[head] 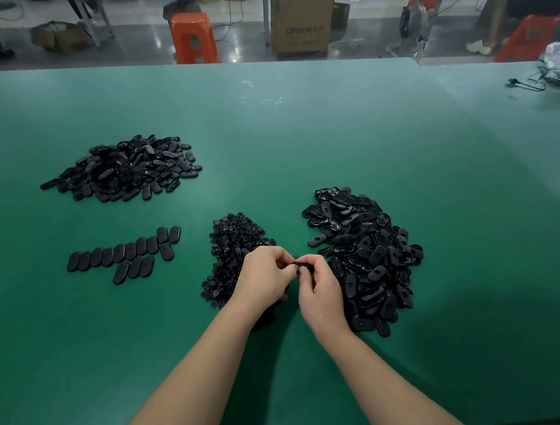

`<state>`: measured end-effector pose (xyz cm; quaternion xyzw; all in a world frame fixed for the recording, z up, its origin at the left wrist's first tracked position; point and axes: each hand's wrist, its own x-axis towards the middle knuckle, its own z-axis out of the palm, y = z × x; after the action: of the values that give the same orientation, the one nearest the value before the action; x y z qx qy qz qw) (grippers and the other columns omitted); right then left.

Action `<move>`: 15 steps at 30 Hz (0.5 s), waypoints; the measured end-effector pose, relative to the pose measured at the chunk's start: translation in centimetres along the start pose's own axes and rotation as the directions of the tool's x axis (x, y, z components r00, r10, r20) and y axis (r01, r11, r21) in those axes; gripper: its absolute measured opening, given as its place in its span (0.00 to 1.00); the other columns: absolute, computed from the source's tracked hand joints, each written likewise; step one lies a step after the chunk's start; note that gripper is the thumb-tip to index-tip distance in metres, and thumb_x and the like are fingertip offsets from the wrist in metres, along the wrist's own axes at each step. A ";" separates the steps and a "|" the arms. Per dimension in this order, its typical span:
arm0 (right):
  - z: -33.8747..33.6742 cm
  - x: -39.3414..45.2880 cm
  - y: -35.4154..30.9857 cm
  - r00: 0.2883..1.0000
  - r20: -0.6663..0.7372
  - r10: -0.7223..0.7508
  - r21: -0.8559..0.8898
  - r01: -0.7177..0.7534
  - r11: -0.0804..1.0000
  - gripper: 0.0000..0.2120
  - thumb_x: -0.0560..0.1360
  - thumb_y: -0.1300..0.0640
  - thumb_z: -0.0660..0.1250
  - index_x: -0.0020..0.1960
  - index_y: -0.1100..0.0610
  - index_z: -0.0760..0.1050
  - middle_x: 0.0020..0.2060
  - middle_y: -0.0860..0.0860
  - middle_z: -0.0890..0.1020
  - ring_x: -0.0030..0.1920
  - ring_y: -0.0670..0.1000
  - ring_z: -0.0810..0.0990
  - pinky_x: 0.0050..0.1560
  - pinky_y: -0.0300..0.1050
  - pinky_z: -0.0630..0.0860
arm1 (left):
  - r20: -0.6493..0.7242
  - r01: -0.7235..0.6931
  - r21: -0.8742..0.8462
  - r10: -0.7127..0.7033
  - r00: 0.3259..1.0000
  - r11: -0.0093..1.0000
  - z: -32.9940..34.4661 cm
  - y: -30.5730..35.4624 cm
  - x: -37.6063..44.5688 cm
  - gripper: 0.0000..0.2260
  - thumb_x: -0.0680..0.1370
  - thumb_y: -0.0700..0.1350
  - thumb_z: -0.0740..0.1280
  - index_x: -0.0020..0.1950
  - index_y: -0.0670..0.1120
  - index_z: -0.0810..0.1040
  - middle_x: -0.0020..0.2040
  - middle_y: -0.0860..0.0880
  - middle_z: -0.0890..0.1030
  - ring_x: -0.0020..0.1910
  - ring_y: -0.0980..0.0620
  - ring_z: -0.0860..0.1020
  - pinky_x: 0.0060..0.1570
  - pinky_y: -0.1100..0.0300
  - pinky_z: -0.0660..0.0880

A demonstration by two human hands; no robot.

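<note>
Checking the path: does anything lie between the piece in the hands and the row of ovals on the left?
Yes: the heap of small parts lies between the held piece and the row of ovals; past it only bare green mat shows.

Table top [298, 126]: was a green mat, matt and smooth, faintly scuffed.
Right pile [366, 248]: was black plastic, glossy.
Laid-out row [123, 253]: was black plastic, duller satin.
Small-parts pile [237, 239]: was black plastic, slightly shiny.
Held piece [303, 265]: was black plastic.
Stool [193, 33]: was orange plastic, glossy.
Box [302, 17]: was brown cardboard, matt.
Floor [142, 44]: looked grey, polished, reflective.
</note>
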<state>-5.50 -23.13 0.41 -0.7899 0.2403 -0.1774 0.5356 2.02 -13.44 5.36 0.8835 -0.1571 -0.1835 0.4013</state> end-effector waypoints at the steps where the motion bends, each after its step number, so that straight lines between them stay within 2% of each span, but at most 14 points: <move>1: 0.0 0.0 0.0 1.000 0.002 -0.006 0.000 0.006 1.000 0.06 0.82 0.62 0.61 0.55 0.56 0.76 0.50 0.51 0.82 0.52 0.52 0.80 0.55 0.55 0.77 | 0.009 -0.008 0.008 0.008 1.000 1.000 -0.1 -0.1 0.0 0.06 0.78 0.43 0.70 0.42 0.50 0.81 0.38 0.51 0.82 0.23 0.51 0.81 0.21 0.66 0.70; 7: 0.1 -0.2 0.0 0.999 -0.007 -0.038 -0.015 0.037 0.999 0.06 0.82 0.63 0.61 0.54 0.54 0.74 0.50 0.51 0.81 0.51 0.53 0.79 0.54 0.52 0.76 | 0.032 -0.060 0.084 0.057 0.998 0.995 -0.5 -0.1 0.0 0.05 0.80 0.43 0.68 0.45 0.51 0.81 0.36 0.51 0.82 0.25 0.53 0.81 0.23 0.68 0.69; 11: 0.2 -0.1 0.0 1.000 -0.007 -0.029 0.004 0.029 1.000 0.07 0.82 0.64 0.60 0.56 0.53 0.72 0.50 0.50 0.80 0.51 0.53 0.78 0.52 0.50 0.74 | 0.016 -0.174 0.185 0.174 0.985 0.967 -0.4 -0.1 -0.2 0.08 0.78 0.42 0.67 0.54 0.52 0.82 0.41 0.54 0.81 0.32 0.59 0.76 0.34 0.65 0.72; 13: 0.3 -0.2 0.0 1.000 -0.015 -0.025 0.025 0.026 0.999 0.10 0.82 0.64 0.60 0.57 0.50 0.71 0.45 0.48 0.79 0.47 0.51 0.78 0.48 0.47 0.71 | 0.017 -0.232 0.266 0.237 0.971 0.935 -0.3 -0.4 -0.3 0.10 0.78 0.43 0.67 0.57 0.53 0.82 0.42 0.54 0.80 0.36 0.55 0.76 0.39 0.60 0.73; 15: 0.2 -0.2 0.0 0.999 -0.032 -0.027 0.046 0.029 0.999 0.11 0.83 0.64 0.59 0.58 0.48 0.70 0.42 0.46 0.77 0.45 0.48 0.76 0.47 0.45 0.70 | 0.005 -0.238 0.314 0.249 0.969 0.919 -0.2 -0.7 -0.4 0.08 0.78 0.46 0.67 0.56 0.54 0.81 0.44 0.55 0.83 0.40 0.52 0.78 0.41 0.58 0.75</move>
<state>-5.54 -22.85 0.33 -0.7776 0.2333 -0.2028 0.5475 1.82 -12.70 5.06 0.9125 -0.2856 -0.0897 0.2787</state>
